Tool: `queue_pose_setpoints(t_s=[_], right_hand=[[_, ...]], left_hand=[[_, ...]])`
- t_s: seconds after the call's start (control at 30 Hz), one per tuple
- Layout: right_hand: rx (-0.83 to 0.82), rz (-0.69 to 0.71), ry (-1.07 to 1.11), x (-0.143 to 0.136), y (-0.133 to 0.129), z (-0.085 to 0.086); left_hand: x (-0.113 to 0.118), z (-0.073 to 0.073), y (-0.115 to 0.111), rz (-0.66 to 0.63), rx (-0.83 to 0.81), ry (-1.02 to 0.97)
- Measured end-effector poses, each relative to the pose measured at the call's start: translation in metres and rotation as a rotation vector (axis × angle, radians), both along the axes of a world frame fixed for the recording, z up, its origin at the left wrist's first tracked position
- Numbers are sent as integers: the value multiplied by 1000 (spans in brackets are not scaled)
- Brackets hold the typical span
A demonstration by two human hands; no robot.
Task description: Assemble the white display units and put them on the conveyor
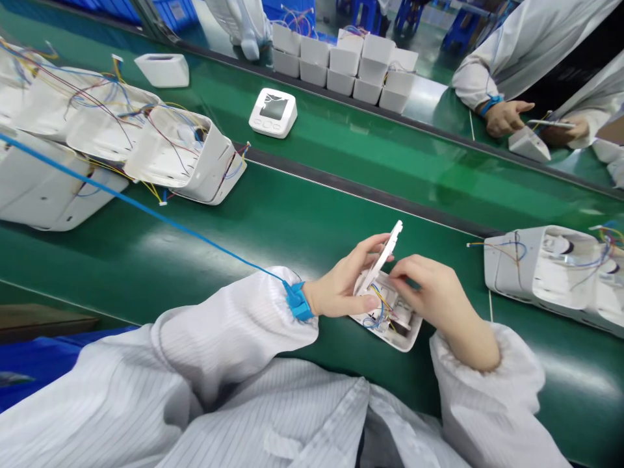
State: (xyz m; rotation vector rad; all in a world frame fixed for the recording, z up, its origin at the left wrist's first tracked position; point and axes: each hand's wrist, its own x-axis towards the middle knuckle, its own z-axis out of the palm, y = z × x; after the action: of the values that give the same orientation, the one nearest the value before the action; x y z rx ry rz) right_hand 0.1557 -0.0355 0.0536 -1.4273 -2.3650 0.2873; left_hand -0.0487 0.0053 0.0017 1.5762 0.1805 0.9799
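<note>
A white device housing [407, 337] lies open on the green bench in front of me, with yellow, blue and red wires inside. My left hand [344, 279] holds a white front panel [390, 246] tilted up over the housing's left part, its thumb across the near side. The fingertips of my right hand [429, 286] are pinched together at the housing's upper edge, close to the panel. Whatever lies between those fingertips is too small to make out. A blue wrist strap [297, 301] with a cord is around my left wrist.
Several white housings with loose wires [209, 162] stand at the left, and more [511, 266] at the right. A finished-looking device [273, 114] and a white shell [163, 70] lie on the green belt [351, 146]. Stacked white boxes [344, 62] and a co-worker's hands [507, 117] are beyond.
</note>
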Motion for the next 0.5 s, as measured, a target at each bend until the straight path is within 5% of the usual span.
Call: queue_pose_setpoints(t_s=[0.23,0.5], right_hand=[[18,-105,-515,-29,-25,7],[113,-206,-250,-28,-8,-11]], left_hand=[[2,-2,-2,-73,-96,-14],[1,3,-3,-48,-72,-28]])
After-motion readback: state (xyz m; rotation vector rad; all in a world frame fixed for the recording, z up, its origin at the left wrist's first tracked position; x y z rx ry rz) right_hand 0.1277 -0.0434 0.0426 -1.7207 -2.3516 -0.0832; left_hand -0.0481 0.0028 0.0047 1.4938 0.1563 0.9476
